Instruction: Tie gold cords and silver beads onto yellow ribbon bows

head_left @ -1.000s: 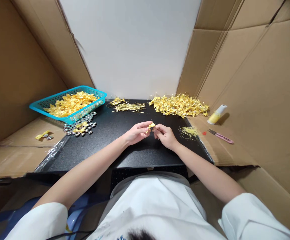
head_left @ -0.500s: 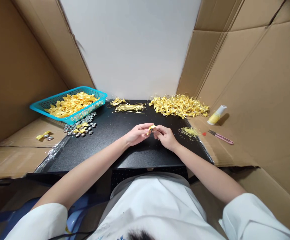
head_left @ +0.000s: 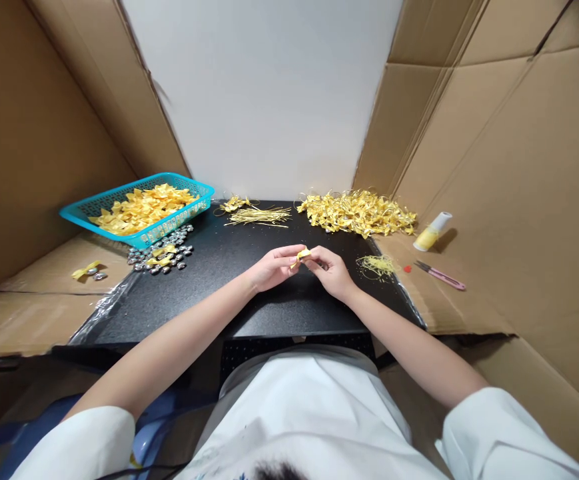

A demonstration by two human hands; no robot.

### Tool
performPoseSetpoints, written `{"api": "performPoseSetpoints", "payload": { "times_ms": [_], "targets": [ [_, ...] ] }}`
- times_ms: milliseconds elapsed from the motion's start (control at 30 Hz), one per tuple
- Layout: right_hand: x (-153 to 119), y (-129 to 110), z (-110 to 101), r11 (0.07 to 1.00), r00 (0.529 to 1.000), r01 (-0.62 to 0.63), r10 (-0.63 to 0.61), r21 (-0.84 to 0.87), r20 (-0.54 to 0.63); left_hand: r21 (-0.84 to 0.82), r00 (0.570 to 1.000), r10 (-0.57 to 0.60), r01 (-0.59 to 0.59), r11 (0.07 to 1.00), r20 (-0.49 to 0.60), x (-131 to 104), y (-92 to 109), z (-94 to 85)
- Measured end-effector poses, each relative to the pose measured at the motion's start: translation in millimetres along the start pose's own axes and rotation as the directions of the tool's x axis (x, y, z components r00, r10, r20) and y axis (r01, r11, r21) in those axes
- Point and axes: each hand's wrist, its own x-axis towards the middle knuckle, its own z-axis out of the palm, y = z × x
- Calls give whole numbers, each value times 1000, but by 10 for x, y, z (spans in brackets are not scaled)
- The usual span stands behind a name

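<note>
Between my two hands, over the middle of the black table [head_left: 209, 293], is a small yellow ribbon bow [head_left: 302, 255]. My left hand [head_left: 273, 269] pinches it from the left, thumb and fingertips closed on it. On the other side, the fingers of my right hand [head_left: 333, 272] are bent and press on the bow's right end. The fingertips partly hide the bow, and whether anything smaller is held with it cannot be made out. Behind the hands lie a bundle of thin gold ties [head_left: 262, 215] and a large heap of yellow bows [head_left: 359, 212].
A blue basket [head_left: 136, 237] holds yellow bows at the left, with silver bells or beads [head_left: 166, 269] before it. Right of my hands lie yellow thread [head_left: 378, 265], pink-handled snips [head_left: 446, 278] and a thread spool [head_left: 433, 231]. Cardboard walls [head_left: 519, 167] flank the table.
The fingers of my right hand have shifted slightly around the bow, and the bow has turned a little. My left hand stays almost in place.
</note>
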Motion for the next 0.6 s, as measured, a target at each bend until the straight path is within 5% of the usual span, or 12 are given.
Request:
{"api": "performPoseSetpoints", "payload": {
  "times_ms": [600],
  "targets": [
    [10, -51, -33, 993, 999, 16, -20, -117, -32, 4, 1000, -10, 10, 1000, -12, 5, -13, 8]
  ]
}}
